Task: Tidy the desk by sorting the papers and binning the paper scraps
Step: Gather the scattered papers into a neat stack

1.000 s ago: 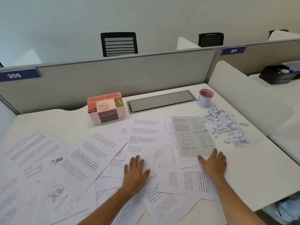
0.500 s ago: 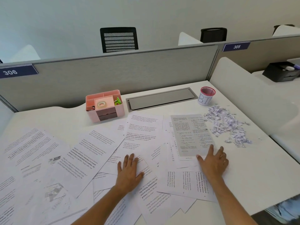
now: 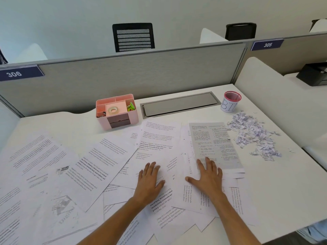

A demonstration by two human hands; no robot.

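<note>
Head view shows my two hands lying flat on a big mess of printed papers (image 3: 109,167) that covers most of the white desk (image 3: 276,188). My left hand (image 3: 149,181) rests palm down on the sheets in the middle, fingers straight and a little spread. It holds nothing. My right hand (image 3: 208,175) lies flat too, just beside the left one, with its thumb sticking out to the side. Its fingertips touch the bottom edge of a gray printed sheet (image 3: 211,140) that sits on top of the white ones. It grabs nothing either; it only presses down.

The pile of paper scraps (image 3: 254,133) lies on the bare desk to the right of the gray sheet, well apart from both my hands. Behind the scraps stands a small white cup with a pink rim (image 3: 230,102), with "BI" written on it. A pink desk organizer (image 3: 117,112) stands at the back, behind the papers, with a roll of tape (image 3: 113,109) in it.
</note>
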